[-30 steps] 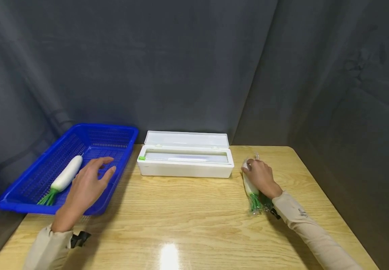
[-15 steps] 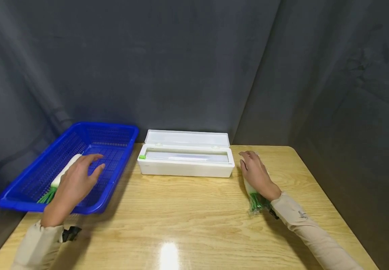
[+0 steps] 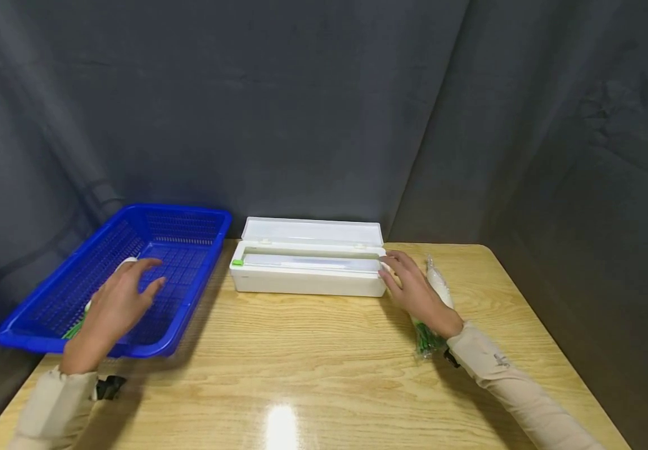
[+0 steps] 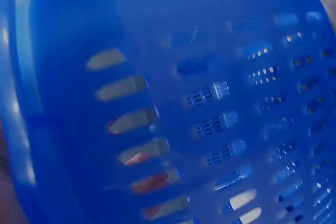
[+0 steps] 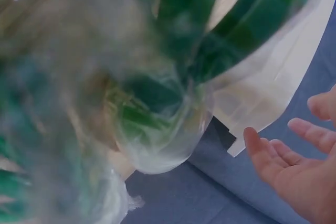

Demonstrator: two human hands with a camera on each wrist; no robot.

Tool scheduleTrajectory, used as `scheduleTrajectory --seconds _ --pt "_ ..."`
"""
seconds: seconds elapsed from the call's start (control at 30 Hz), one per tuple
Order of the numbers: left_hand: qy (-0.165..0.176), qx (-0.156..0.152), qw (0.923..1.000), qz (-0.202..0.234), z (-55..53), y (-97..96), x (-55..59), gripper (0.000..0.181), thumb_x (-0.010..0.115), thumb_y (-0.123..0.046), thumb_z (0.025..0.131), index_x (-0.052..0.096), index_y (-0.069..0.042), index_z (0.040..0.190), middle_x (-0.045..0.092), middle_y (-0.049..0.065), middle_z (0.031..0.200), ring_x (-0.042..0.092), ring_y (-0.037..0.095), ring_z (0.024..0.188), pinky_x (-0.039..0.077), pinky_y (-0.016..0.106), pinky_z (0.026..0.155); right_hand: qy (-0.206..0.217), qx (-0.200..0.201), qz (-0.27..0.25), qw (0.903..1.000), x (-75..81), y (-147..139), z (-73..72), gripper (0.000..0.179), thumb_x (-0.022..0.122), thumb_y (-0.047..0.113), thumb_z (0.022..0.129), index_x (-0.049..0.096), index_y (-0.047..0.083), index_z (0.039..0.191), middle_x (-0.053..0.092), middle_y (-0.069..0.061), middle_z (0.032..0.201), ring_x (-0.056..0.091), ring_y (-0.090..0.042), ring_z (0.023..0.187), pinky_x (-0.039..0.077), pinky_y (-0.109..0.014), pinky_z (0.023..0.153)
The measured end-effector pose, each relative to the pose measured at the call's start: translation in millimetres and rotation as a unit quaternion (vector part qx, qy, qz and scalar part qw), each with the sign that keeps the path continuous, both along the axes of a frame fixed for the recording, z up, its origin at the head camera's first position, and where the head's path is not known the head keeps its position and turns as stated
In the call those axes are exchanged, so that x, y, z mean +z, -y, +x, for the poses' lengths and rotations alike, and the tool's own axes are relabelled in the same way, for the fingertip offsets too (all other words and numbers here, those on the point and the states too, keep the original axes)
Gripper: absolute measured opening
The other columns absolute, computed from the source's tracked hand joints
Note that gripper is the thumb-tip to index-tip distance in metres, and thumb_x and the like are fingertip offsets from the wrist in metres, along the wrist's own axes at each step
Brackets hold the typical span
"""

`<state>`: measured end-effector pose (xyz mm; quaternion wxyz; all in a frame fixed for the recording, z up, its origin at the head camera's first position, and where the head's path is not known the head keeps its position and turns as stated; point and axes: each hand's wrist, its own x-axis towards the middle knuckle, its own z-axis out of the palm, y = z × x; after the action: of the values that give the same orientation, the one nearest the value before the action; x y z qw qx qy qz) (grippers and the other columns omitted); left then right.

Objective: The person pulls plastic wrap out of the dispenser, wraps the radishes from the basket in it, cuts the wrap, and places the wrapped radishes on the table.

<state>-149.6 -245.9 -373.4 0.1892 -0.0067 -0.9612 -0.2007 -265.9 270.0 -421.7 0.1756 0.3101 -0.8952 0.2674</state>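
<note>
Right hand [image 3: 415, 295], fingers parted and loosely bent, grasping nothing; its fingertips overlap the right end of a white wrap dispenser [image 3: 308, 285], though contact cannot be told. Beneath hand and wrist, toward the right edge of the wooden table [image 3: 301, 350], lies a plastic-wrapped white radish [image 3: 440, 286], partly hidden, its green leaf stalks [image 3: 425, 341] directed to the near edge; the right wrist view shows such stalks blurred under clear film. Left hand [image 3: 114, 303], likewise released, thumb apart from the fingers, is held over a blue perforated basket [image 3: 37, 345] at the table's far left corner, overhanging the left edge. Inside, a bare white radish [image 3: 127, 262] is mostly masked by that hand, its stalks toward the basket's near left corner. Between the hands, at the middle of the far edge, the dispenser stands with lid [image 3: 312, 231] raised rearward and a green slider [image 3: 237, 262] at its left end. Beige sleeves [image 3: 526, 400] cover both forearms. Behind the far edge hangs a dark grey curtain [image 3: 245, 112].
</note>
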Motion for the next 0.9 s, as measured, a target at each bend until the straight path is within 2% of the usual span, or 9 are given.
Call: scheduleTrajectory --seconds 0.17,0.37,0.53,0.73,0.9 --pt "0.039 0.010 0.9992 -0.006 -1.2 6.2 1.7 0.042 0.070 -0.017 0.101 0.058 0.000 0.137 0.055 0.037 0.134 0.053 0.062 0.115 0.044 0.075 0.075 0.008 0.020 0.000 0.9998 -0.7 2 1.9 0.038 0.067 0.010 0.102 0.061 -0.008 0.135 0.051 -0.033 0.142 0.055 -0.049 0.128 0.052 -0.062 0.098" --pt "0.047 0.010 0.9988 -0.009 -1.1 10.6 -0.3 0.044 0.072 -0.017 0.099 0.057 0.001 0.137 0.055 0.038 0.133 0.053 0.061 0.116 0.043 0.077 0.076 0.022 0.029 0.007 0.9993 -0.8 5 3.5 0.037 0.067 0.012 0.103 0.062 -0.006 0.134 0.052 -0.032 0.143 0.052 -0.049 0.132 0.052 -0.061 0.099" --pt "0.023 -0.003 0.9997 -0.006 -3.6 8.2 -3.4 0.042 0.073 -0.013 0.098 0.059 0.003 0.134 0.057 0.037 0.130 0.054 0.061 0.115 0.045 0.075 0.078 0.016 0.028 0.014 0.9994 -1.7 7 3.4 0.032 0.067 0.013 0.103 0.065 -0.005 0.130 0.055 -0.029 0.139 0.054 -0.045 0.130 0.053 -0.057 0.098" --pt "-0.035 -0.034 0.9988 -0.006 -10.3 2.2 -5.6 0.037 0.075 -0.007 0.094 0.063 0.005 0.127 0.064 0.035 0.118 0.060 0.055 0.108 0.047 0.068 0.083 0.020 0.014 0.020 0.9995 -0.5 10 3.3 0.029 0.064 0.014 0.105 0.068 -0.004 0.127 0.058 -0.027 0.137 0.054 -0.044 0.129 0.052 -0.057 0.101" --pt "-0.046 -0.043 0.9980 -0.003 -14.9 -3.7 -5.9 0.034 0.073 -0.007 0.095 0.064 0.004 0.126 0.064 0.034 0.121 0.060 0.056 0.110 0.048 0.069 0.082 0.017 0.009 0.016 0.9997 0.2 12 2.0 0.026 0.065 0.013 0.105 0.069 -0.004 0.124 0.062 -0.024 0.131 0.057 -0.042 0.124 0.050 -0.057 0.102"
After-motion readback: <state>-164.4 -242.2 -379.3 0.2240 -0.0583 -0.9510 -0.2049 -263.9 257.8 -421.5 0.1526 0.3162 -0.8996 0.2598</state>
